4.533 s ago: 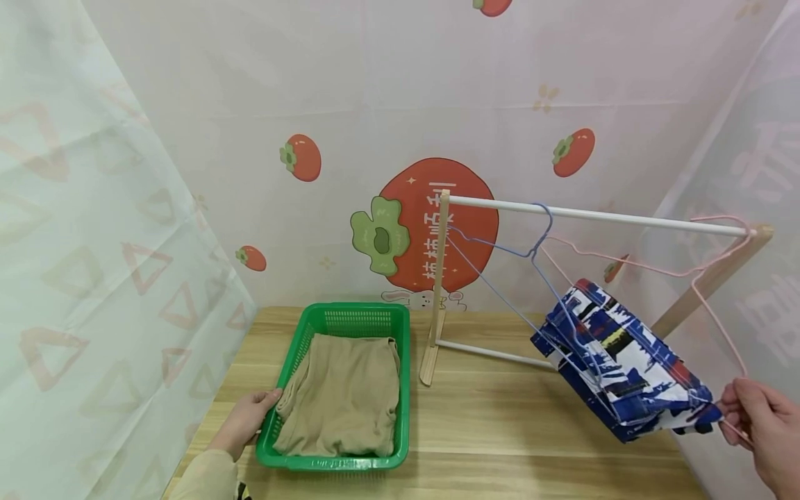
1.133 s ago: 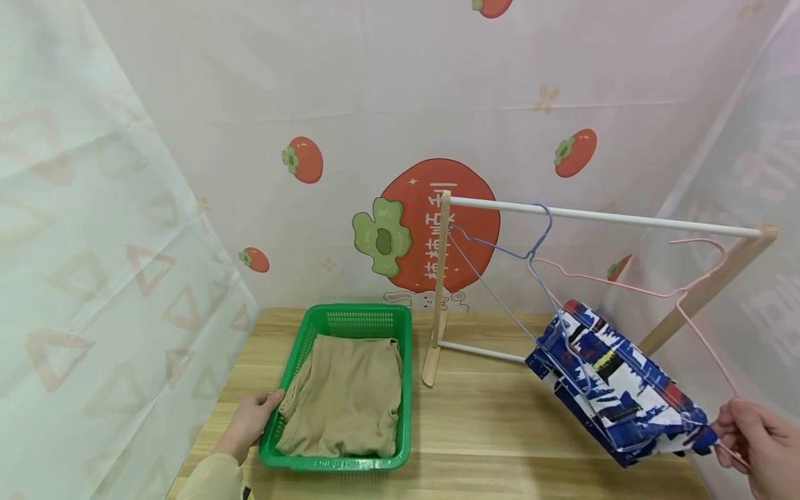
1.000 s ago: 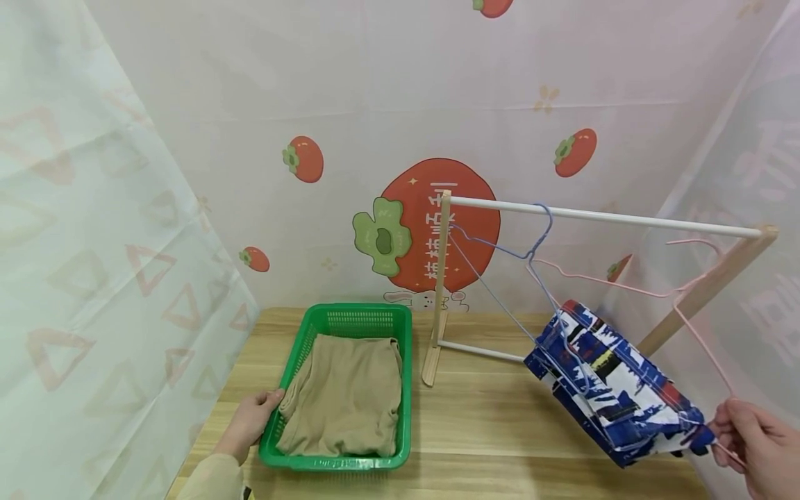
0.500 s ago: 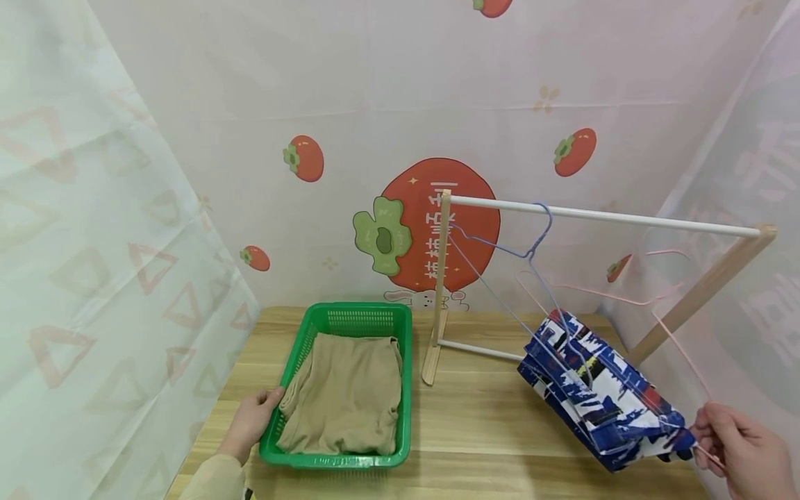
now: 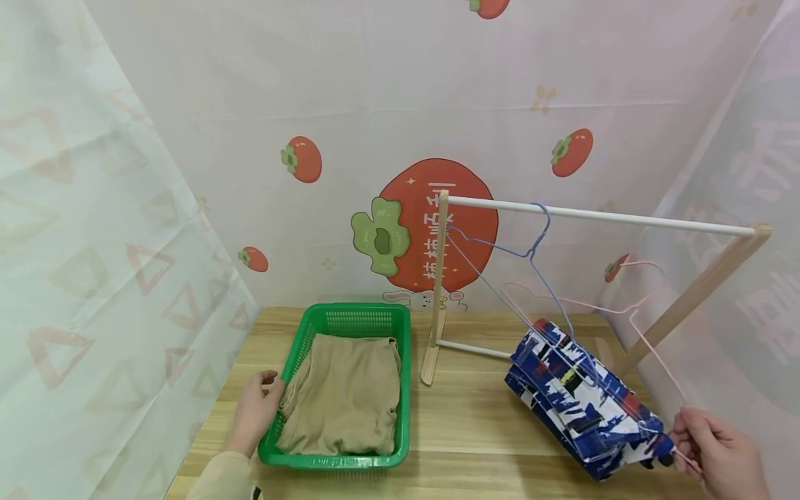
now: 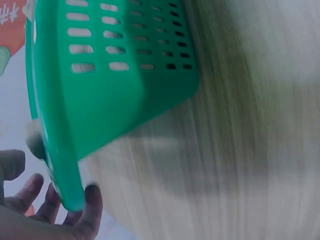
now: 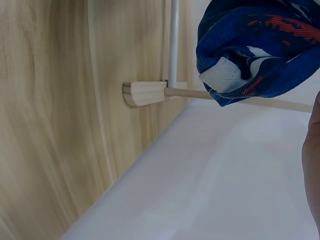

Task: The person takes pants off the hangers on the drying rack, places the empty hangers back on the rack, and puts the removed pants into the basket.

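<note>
My right hand (image 5: 719, 455) pinches the lower right corner of a pink wire hanger (image 5: 656, 354). Draped over that hanger's lower bar is a folded garment (image 5: 581, 399) patterned in blue, white and red; the right wrist view shows its bunched end (image 7: 255, 55). The pink hook stands below the rail, apart from it. A blue wire hanger (image 5: 540, 271) hooks on the rail, and its lower part overlaps the garment. At the left side of the green basket (image 5: 405, 389), my left hand (image 5: 257, 406) has loosely bent fingers around the rim (image 6: 62, 170), the thumb apart from it.
Folded beige cloth (image 5: 344, 396) lies in the basket. The rack has a white rail (image 5: 612, 219), a left wooden post (image 5: 440, 278) and a slanting right post (image 5: 700, 298). Printed curtains (image 5: 350, 90) close in the wooden table (image 5: 462, 423) at back and sides.
The pink hanger's hook has come off the rail; my right hand has brought hanger and garment down and leftward. My left fingers have loosened from their grip on the basket rim.
</note>
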### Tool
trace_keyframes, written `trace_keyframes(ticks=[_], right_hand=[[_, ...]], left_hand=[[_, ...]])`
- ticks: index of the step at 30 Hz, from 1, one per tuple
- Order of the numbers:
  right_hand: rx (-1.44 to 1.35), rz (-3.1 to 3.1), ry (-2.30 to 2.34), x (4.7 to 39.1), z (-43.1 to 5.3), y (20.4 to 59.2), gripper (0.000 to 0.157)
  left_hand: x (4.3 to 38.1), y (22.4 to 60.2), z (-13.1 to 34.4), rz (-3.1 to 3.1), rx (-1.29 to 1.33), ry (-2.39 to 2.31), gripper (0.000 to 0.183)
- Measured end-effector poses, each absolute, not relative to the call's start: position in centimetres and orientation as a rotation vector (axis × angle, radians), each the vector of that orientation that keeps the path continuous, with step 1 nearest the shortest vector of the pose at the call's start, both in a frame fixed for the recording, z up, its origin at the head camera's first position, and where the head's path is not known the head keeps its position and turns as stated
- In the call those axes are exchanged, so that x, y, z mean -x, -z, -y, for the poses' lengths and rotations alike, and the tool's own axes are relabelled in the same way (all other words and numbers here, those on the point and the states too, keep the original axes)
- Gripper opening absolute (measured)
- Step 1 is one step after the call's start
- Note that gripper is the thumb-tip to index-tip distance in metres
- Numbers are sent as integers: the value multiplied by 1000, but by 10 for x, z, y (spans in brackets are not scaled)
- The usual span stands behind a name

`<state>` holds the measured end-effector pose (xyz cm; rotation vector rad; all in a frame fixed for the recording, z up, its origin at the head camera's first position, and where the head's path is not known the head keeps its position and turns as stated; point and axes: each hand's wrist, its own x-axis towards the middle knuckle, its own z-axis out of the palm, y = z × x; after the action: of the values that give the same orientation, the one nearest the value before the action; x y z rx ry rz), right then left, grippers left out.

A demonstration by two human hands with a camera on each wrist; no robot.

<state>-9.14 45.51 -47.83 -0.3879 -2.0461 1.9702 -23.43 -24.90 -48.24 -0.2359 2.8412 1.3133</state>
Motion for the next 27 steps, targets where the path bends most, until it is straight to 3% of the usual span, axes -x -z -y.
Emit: trace_keyframes(ticks=[10,17,27], right_hand=[[429,2159,-1892,93,-456,479,45],[400,2093,-1967,93,-457,481,42],[413,2053,-1994,93,-456,479,41]], left_hand=[[232,468,214,-3031,24,-1252,41],[231,464,179,-3198,-289,-1233,31],[221,458,124,-3265,-803,-1117,44]])
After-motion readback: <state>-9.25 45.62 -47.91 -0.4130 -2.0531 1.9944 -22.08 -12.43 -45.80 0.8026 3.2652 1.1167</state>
